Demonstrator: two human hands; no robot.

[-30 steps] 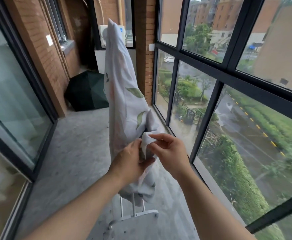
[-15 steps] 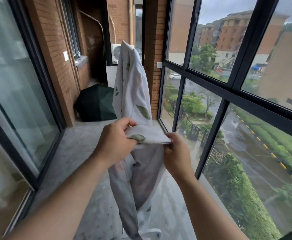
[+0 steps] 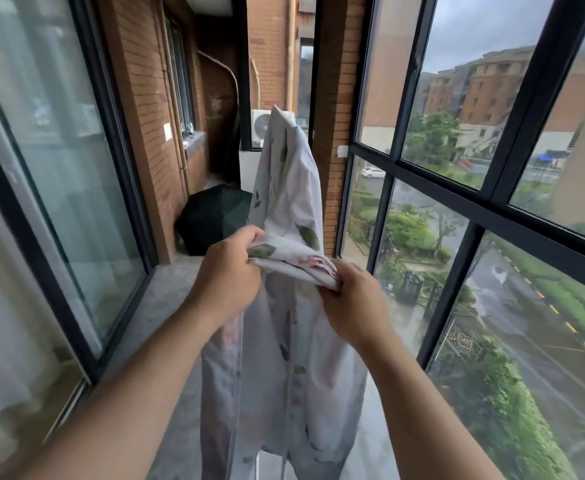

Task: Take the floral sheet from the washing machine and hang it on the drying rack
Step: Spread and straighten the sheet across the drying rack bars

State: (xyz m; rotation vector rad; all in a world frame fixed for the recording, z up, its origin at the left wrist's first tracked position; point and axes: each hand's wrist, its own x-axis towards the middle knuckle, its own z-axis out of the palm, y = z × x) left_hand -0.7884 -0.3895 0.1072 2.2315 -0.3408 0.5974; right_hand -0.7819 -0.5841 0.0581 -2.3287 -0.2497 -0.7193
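Note:
The floral sheet (image 3: 291, 188), pale with green leaves and pink flowers, hangs in a tall drape down the middle of the balcony. Its far end peaks high up near the back; its near part falls below my hands. My left hand (image 3: 228, 271) grips one end of a bunched edge of the sheet, and my right hand (image 3: 353, 299) grips the other end, holding that edge level at chest height. The drying rack is almost wholly hidden under the cloth; only thin white bars (image 3: 286, 462) show at the bottom.
A dark folded umbrella (image 3: 211, 223) lies on the concrete floor at the far end. An air-conditioner unit (image 3: 261, 128) sits behind the sheet. Sliding glass doors (image 3: 59, 168) line the left, black-framed windows (image 3: 474, 209) the right. The brick wall (image 3: 145, 116) narrows the passage.
My hands have lifted the sheet's near edge from low down to chest height and drawn it out between them. My view has tilted upward, so the rack's base has dropped out of sight.

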